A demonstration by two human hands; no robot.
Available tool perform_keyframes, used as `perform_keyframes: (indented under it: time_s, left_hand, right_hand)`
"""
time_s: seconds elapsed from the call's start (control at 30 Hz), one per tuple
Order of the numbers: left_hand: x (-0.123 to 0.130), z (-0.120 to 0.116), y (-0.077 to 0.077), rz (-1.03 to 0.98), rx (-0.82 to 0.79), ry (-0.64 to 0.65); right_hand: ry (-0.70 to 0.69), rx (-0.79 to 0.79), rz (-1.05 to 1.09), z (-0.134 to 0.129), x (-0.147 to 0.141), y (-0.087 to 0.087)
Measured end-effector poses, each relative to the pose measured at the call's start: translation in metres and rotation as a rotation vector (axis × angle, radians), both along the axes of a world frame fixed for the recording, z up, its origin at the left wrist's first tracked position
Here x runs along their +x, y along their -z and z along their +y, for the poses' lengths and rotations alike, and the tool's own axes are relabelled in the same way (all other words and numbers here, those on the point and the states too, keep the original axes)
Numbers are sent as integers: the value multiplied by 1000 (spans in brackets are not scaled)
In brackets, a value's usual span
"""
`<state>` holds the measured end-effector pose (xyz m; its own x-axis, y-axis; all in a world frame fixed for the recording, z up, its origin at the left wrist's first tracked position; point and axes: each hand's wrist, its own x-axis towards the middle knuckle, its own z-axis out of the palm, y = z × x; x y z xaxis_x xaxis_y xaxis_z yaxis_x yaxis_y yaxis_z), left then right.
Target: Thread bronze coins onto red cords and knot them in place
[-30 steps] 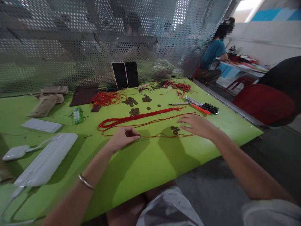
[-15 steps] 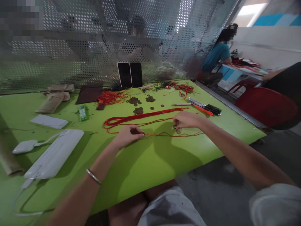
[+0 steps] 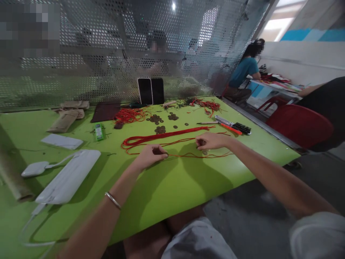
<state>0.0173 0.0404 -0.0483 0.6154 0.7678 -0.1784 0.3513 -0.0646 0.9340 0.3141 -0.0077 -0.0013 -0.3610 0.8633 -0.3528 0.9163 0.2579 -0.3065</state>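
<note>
My left hand [image 3: 150, 157] pinches a thin red cord [image 3: 185, 156] between thumb and fingertips. That cord runs right across the table from the pinch. My right hand [image 3: 211, 141] hovers near its middle with fingers curled together; whatever lies in them is hidden. Just below the right hand lies a round metal coin [image 3: 205, 152], beside the cord. Behind both hands stretches a looped bundle of red cords [image 3: 161, 136]. Several brown coins [image 3: 160, 129] sit in small piles beyond the bundle.
A hairbrush [image 3: 241, 128] and an orange-handled tool [image 3: 231, 129] lie at the right. On the left are a white power bank [image 3: 68, 177], a white card [image 3: 61, 141] and a green packet [image 3: 99, 132]. Phones [image 3: 145, 91] lean against the perforated metal screen [image 3: 107, 82].
My right hand has shifted slightly left and up from the coin beside the cord. My left hand keeps its pinch. The whole view has tilted a little.
</note>
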Motion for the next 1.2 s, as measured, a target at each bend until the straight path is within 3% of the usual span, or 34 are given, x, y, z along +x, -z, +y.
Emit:
perform_keyframes:
  time_s: [0.17,0.43,0.57,0.67,0.87,1.0,1.2]
  left_hand:
    - [1,-1,-2,-24,-10,-27]
    - [2,-3,-3,-94,-59,-52]
    - [3,-4,-5,-109,-74,-72]
    - [3,-5,-6,-106,-74,-84]
    - [2,-8,-9,-149,-99,-47]
    - [0,-6,-14,-205,-107,-75]
    - [-6,0,-19,-220,-66,-136]
  right_hand:
    - [69,283,359,-22,-35,3]
    - [-33,568,293,-23,-88,21]
    - [-49,642,211,-20,-92,26]
    - [-45,611,148,-23,-86,24]
    - [52,549,-104,-37,-47,18]
    - [265,554,-214,-53,13,19]
    - [425,523,-255,-85,104,31]
